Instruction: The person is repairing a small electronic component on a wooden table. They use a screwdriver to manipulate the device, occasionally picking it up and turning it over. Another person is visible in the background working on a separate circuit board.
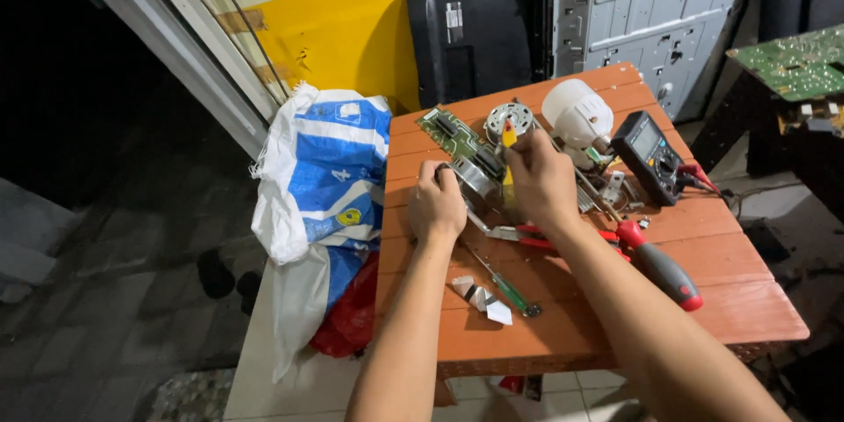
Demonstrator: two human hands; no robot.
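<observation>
My left hand (pixel 436 204) rests closed on a small metal part (pixel 476 178) in the middle of the orange wooden table (pixel 756 299), steadying it. My right hand (pixel 542 178) grips a yellow-handled screwdriver (pixel 508 135) held upright over the same metal part. A green circuit board (pixel 448 128) lies just beyond my hands, with a round metal motor part (pixel 509 114) beside it.
A white bulb housing (pixel 578 112), a black multimeter (pixel 649 156), a red-handled screwdriver (pixel 661 265), red pliers (pixel 536 236), a thin green screwdriver (pixel 505 285) and white paper scraps (pixel 482 297) lie on the table. A blue-white sack (pixel 325 176) hangs at the table's left.
</observation>
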